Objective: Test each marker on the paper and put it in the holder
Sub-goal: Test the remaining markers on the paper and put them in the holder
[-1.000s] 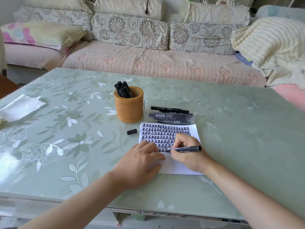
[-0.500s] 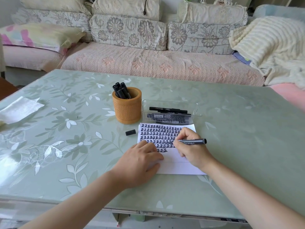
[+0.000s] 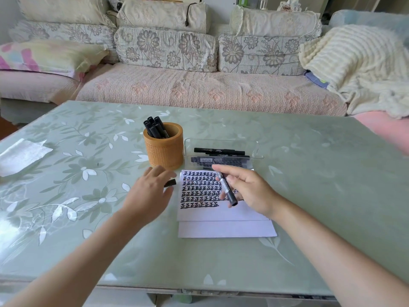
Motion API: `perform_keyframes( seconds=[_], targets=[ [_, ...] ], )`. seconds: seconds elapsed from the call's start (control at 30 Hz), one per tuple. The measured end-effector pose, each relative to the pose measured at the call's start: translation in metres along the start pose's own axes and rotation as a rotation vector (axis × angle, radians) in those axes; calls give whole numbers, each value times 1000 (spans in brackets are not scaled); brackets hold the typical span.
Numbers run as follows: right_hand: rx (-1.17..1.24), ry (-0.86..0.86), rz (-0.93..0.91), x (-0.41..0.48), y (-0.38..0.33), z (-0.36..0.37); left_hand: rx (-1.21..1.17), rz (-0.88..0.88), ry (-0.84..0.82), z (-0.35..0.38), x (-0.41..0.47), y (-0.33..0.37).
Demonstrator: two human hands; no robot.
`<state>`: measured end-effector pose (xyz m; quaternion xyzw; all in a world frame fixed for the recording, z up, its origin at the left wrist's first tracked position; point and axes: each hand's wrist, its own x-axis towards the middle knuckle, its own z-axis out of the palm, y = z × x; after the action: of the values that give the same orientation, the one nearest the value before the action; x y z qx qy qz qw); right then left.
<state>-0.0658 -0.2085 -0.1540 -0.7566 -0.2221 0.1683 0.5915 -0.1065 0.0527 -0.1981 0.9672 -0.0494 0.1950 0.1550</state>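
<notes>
My right hand [image 3: 247, 191] holds an uncapped black marker [image 3: 225, 188] above the white paper [image 3: 221, 213], tip pointing away from me. Rows of black test marks fill the paper's upper half. My left hand [image 3: 148, 191] reaches over the table left of the paper, fingers spread and touching the loose black cap [image 3: 170, 183]. The round orange holder [image 3: 164, 146] stands behind, with several capped black markers [image 3: 156, 128] in it. A clear tray [image 3: 223, 141] to its right contains more black markers [image 3: 219, 151].
A folded white tissue [image 3: 21, 155] lies at the table's left edge. The green floral glass table [image 3: 321, 185] has open room on the right. A sofa with cushions and a cream blanket [image 3: 358, 65] runs behind the table.
My right hand lifted the marker off the paper and turned it tip-away. My left hand left the paper and moved left to the cap. The camera view tilted up slightly.
</notes>
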Motion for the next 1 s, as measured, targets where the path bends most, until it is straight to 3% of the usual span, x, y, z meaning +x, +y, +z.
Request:
perform_keyframes(
  seconds=[0.17,0.47,0.67,1.0],
  targets=[
    [-149,32,-40,7,4,3,17,-89,-91,7,3,-11],
    [-587,193,-106,11,5,6,-254,19,25,-7,6,9],
    [-627,224,-159,11,4,5,-288,98,5,-8,3,20],
    [-685,137,-140,10,3,12,-302,177,-34,-8,-3,31]
  ],
)
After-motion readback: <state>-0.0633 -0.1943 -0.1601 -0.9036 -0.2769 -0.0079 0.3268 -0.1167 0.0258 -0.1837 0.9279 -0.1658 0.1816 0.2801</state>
